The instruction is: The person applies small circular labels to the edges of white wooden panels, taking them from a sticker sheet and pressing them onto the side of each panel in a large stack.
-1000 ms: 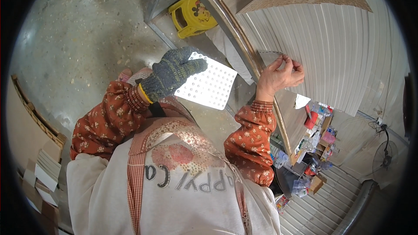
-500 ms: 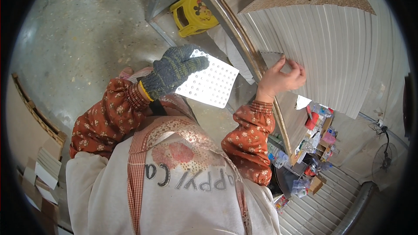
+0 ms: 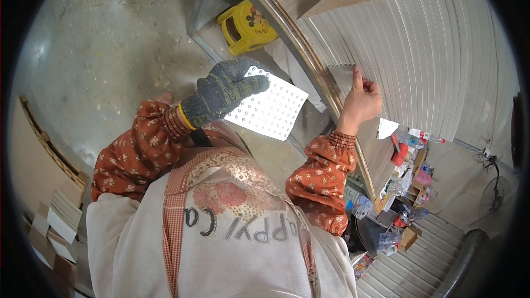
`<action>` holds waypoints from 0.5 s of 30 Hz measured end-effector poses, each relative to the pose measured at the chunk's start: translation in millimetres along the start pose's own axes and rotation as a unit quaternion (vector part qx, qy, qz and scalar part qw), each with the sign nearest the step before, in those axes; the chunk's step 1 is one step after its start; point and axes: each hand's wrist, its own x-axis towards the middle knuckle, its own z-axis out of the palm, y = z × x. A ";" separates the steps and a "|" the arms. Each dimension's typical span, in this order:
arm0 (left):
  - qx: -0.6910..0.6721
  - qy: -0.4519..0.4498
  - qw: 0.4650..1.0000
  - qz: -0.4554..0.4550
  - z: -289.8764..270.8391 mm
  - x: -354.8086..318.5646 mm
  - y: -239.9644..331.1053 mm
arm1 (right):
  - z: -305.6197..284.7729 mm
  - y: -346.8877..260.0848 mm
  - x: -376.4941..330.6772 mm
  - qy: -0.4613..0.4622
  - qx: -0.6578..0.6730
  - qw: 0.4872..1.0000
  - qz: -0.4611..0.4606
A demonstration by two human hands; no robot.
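My left hand [image 3: 223, 92], in a dark grey knitted glove with a yellow cuff, is closed on a white sheet of round stickers [image 3: 270, 107] set in rows. The sheet is tilted in front of my apron. My bare right hand [image 3: 362, 101] is at the near side of a long row of upright white-edged boards [image 3: 397, 49]. Its thumb points up with the tip against a board edge, and the other fingers are curled in with nothing visible in them. Small dark dots [image 3: 341, 66] run in a line along the board edges left of the thumb.
The boards stand on a workbench with a worn metal-edged rim [image 3: 301, 36]. Beneath it is a yellow plastic stool [image 3: 247, 26]. Bottles, boxes and a red item [image 3: 399, 154] crowd the right. A fan [image 3: 491, 196] stands farther right; boards [image 3: 65, 215] lie at lower left.
My right thumb has straightened upward against the boards, and the fingers have curled in. The left hand still holds the sticker sheet, slightly farther right in the picture.
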 end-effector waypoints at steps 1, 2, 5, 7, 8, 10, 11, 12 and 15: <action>-0.013 -0.010 0.999 -0.043 1.1 1.1 8.8 | -2.4 1.1 -0.3 -0.005 -0.008 1.000 0.007; -0.025 -0.019 0.996 -0.083 2.0 2.2 14.5 | -5.2 0.9 0.1 -0.009 -0.016 1.000 0.012; -0.073 -0.038 0.992 -0.091 6.0 3.4 14.4 | -17.6 0.2 -5.9 -0.051 0.163 0.985 -0.022; -0.068 -0.038 0.996 -0.051 10.4 3.7 11.4 | -35.9 -22.7 -22.8 -0.165 0.285 0.942 -0.065; -0.066 -0.040 0.997 -0.030 12.6 4.5 8.6 | -41.7 -34.8 -31.6 -0.218 0.343 0.910 -0.087; 0.046 -0.059 0.990 0.120 10.3 4.1 -4.9 | -42.9 -47.7 -40.2 -0.272 0.330 0.873 -0.233; 0.077 -0.064 0.985 0.143 9.7 4.1 -5.3 | -43.7 -52.6 -43.9 -0.310 0.344 0.856 -0.232; 0.106 -0.069 0.978 0.168 10.3 4.4 -4.6 | -44.0 -56.0 -46.9 -0.347 0.358 0.836 -0.230; 0.144 -0.075 0.979 0.126 14.6 3.2 3.6 | -42.6 -50.4 -54.1 -0.353 0.349 0.843 -0.208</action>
